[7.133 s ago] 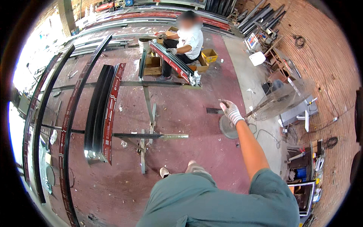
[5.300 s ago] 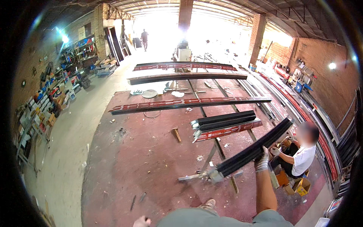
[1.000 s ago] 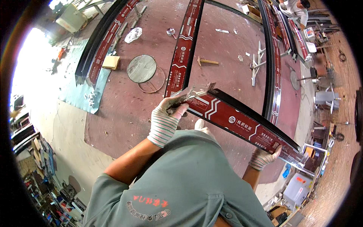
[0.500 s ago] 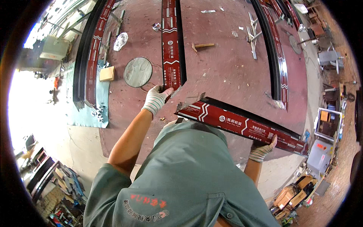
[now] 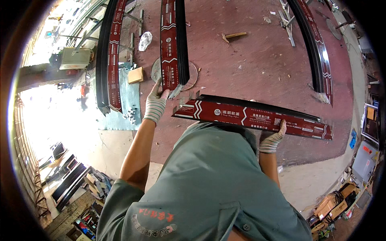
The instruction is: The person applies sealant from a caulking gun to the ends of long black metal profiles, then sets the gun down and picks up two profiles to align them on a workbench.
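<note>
My left hand (image 5: 155, 105), in a striped knit glove, grips the near end of a long frame profile (image 5: 169, 48) wrapped in dark red printed film with a black side. This profile stretches away from me, and a clear or silvery piece (image 5: 176, 91) sticks out at its mitred end. My right hand (image 5: 274, 139), gloved likewise, is closed round the lower edge of a shorter profile (image 5: 225, 113) with the same film. The shorter one lies crosswise before my waist, its slanted left end just below the long profile's end, with a gap between. Small metal tabs (image 5: 194, 95) project at that end.
A hammer (image 5: 234, 36) lies on the dark red floor covering (image 5: 257, 72). Another long profile (image 5: 114, 60) runs along the left, and one more (image 5: 321, 60) along the right. A round disc (image 5: 193, 76), a tan block (image 5: 135, 75) and crumpled plastic (image 5: 145, 41) are left of middle.
The shorter profile has swung closer to level, and its slanted end has shifted left in the picture. The long profile now overlaps the round disc. Both hands keep their grips while the whole view has turned.
</note>
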Tool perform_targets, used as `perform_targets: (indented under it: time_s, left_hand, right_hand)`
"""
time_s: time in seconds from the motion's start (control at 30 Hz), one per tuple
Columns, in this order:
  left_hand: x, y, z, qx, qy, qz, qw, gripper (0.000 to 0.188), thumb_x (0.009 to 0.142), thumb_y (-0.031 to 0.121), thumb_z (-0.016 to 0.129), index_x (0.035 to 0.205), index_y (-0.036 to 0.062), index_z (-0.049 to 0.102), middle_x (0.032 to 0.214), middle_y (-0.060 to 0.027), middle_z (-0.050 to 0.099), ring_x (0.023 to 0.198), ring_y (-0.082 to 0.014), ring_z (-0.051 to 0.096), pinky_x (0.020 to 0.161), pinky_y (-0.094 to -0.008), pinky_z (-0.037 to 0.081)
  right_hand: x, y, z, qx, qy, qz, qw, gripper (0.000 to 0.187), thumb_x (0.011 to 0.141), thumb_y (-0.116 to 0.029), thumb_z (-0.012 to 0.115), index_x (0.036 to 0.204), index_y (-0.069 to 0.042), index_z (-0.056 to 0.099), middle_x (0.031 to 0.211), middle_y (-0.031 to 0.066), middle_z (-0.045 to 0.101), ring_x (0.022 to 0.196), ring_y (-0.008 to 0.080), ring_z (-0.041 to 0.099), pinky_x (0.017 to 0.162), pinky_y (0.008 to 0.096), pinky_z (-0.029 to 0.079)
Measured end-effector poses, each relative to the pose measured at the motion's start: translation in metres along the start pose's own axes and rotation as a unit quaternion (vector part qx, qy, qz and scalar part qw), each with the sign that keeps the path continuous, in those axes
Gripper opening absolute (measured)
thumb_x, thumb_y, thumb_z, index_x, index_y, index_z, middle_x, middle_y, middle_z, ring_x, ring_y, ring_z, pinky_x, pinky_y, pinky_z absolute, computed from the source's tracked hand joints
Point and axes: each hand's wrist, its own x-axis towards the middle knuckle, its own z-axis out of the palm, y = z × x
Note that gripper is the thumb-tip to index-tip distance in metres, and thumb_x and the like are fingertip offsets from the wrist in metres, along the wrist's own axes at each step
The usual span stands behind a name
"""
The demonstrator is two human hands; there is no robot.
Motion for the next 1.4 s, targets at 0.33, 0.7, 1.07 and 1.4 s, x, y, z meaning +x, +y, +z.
perform_targets:
  time_s: [0.33, 0.7, 1.07, 1.4]
  left_hand:
    - [-0.015, -0.002, -0.016, -0.04, -0.027, -0.02, 0.999, 0.044, 0.099, 0.009, 0.06, 0.143, 0.011, 0.056, 0.115, -0.0023, 0.063, 0.098, -0.0092, 0.056, 0.091, -0.0218, 0.047]
    - [-0.049, 0.009, -0.015, 0.207, -0.099, -0.004, 0.973, 0.102, 0.071, 0.027, 0.091, 0.154, 0.0097, 0.034, 0.118, -0.0135, 0.054, 0.103, -0.0206, 0.06, 0.089, -0.0334, 0.054]
    - [-0.059, 0.005, -0.015, 0.268, -0.136, 0.017, 0.953, 0.132, 0.058, 0.026, 0.097, 0.159, 0.0088, 0.015, 0.132, -0.0191, 0.043, 0.115, -0.0282, 0.06, 0.098, -0.0373, 0.054]
    - [-0.06, 0.006, -0.02, 0.321, -0.13, 0.041, 0.937, 0.124, 0.062, 0.026, 0.095, 0.159, 0.0168, 0.017, 0.128, -0.02, 0.046, 0.113, -0.0324, 0.061, 0.09, -0.0431, 0.059]
  right_hand:
    - [0.013, 0.034, 0.006, 0.04, -0.023, 0.025, 0.999, 0.051, 0.085, -0.041, 0.066, 0.125, -0.011, 0.059, 0.12, 0.0069, 0.061, 0.111, 0.0253, 0.058, 0.099, 0.0469, 0.047]
    - [0.013, 0.024, 0.011, 0.068, -0.055, 0.058, 0.994, 0.042, 0.086, -0.035, 0.069, 0.119, -0.011, 0.063, 0.113, 0.0067, 0.066, 0.104, 0.026, 0.062, 0.094, 0.0473, 0.051]
    - [0.012, 0.026, 0.016, 0.047, -0.041, 0.049, 0.997, 0.046, 0.084, -0.037, 0.07, 0.121, -0.011, 0.062, 0.113, 0.0073, 0.065, 0.104, 0.0264, 0.062, 0.094, 0.0479, 0.052]
    - [0.016, 0.031, 0.012, 0.051, -0.061, 0.032, 0.996, 0.045, 0.087, -0.035, 0.068, 0.124, -0.012, 0.06, 0.116, 0.0074, 0.064, 0.105, 0.0259, 0.061, 0.095, 0.0476, 0.051]
